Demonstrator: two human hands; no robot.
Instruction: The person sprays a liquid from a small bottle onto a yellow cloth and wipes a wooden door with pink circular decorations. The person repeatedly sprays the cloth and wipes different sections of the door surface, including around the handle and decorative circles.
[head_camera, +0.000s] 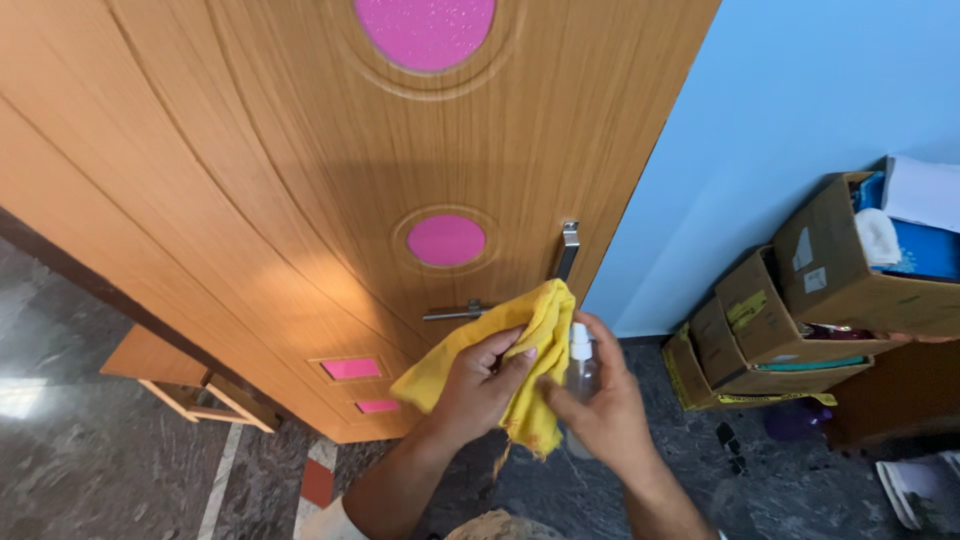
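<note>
My left hand (480, 385) grips a yellow cloth (528, 345), bunched and hanging in front of a wooden door (250, 200). My right hand (605, 410) holds a small clear spray bottle (580, 365) with a white nozzle, right beside the cloth and touching it. The bottle's lower part is hidden by my fingers and the cloth. Just behind the cloth is the door's metal lever handle (455, 312), and a metal latch (568, 250) sits near the door's edge.
The door has pink oval (446, 240) and rectangular insets. A blue wall (790, 110) stands to the right. Stacked cardboard boxes (800, 310) with contents lie against it. A low wooden stool (175, 375) sits at left on the dark marble floor (90, 460).
</note>
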